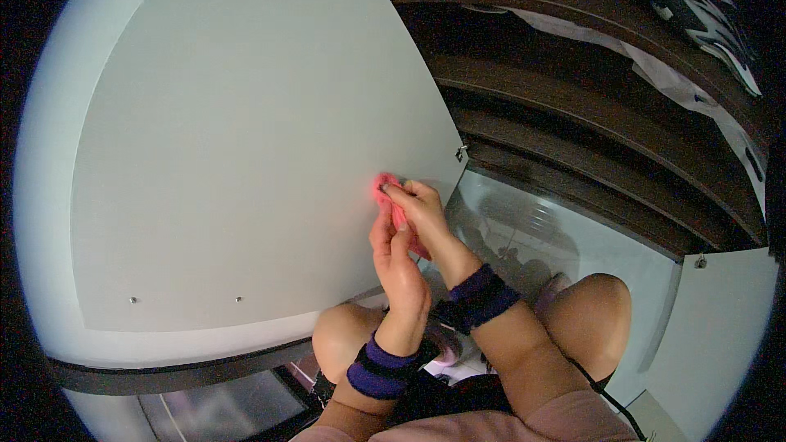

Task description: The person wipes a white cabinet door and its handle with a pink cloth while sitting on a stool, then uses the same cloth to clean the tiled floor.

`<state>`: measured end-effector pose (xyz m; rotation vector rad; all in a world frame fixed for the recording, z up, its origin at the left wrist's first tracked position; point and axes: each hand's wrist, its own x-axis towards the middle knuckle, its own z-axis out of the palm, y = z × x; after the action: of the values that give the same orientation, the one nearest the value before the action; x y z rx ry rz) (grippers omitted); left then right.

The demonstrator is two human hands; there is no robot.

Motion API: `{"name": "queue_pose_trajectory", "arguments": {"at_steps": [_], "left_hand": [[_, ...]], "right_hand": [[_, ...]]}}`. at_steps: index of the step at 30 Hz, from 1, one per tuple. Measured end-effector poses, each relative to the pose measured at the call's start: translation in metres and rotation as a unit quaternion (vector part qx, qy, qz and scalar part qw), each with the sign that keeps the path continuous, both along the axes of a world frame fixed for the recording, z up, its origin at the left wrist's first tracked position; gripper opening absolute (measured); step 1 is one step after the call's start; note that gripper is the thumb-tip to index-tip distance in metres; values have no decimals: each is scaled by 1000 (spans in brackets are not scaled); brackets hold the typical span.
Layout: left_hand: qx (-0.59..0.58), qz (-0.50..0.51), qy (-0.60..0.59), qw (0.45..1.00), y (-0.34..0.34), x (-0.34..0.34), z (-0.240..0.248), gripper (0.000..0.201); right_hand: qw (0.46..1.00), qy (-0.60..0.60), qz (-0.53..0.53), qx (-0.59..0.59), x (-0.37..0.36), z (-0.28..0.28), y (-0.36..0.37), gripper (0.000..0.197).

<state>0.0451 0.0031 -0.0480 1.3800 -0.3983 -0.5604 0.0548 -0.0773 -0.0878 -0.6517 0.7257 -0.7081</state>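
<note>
Both hands meet at a bright pink cloth (385, 179), bunched small in front of the pale cabinet door (237, 139). My right hand (421, 206) is closed on the cloth, its thumb pressed to the upper end. From below, my left hand (399, 266) grips the cloth's lower part with its fingers pointing up. Some of the cloth shows between the two hands, and a bit hangs below the right palm. Whether the cloth touches the door I cannot tell.
To the right, dark shelves (565, 106) hold black-and-white shoes (696, 16). Metal hinges (461, 153) sit along the door's edge. A second white door (720, 311) stands at the lower right, beside a glossy reflecting floor (610, 278). My bent knees (594, 323) are close below.
</note>
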Motion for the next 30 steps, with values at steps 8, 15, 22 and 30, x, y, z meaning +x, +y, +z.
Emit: {"name": "queue_pose_trajectory", "arguments": {"at_steps": [8,15,22,30], "left_hand": [[8,21,23,999,8,1,-10,46],[131,24,226,965,-12,-24,-19,42],[35,-101,54,993,23,-12,12,43],[-71,-93,12,993,-48,42,-13,33]], "right_hand": [[997,13,-11,-73,2,-11,12,25],[993,99,-9,-62,-1,-136,11,37],[995,-9,60,80,-26,-19,29,49],[988,-145,43,-36,6,-14,-21,41]]}}
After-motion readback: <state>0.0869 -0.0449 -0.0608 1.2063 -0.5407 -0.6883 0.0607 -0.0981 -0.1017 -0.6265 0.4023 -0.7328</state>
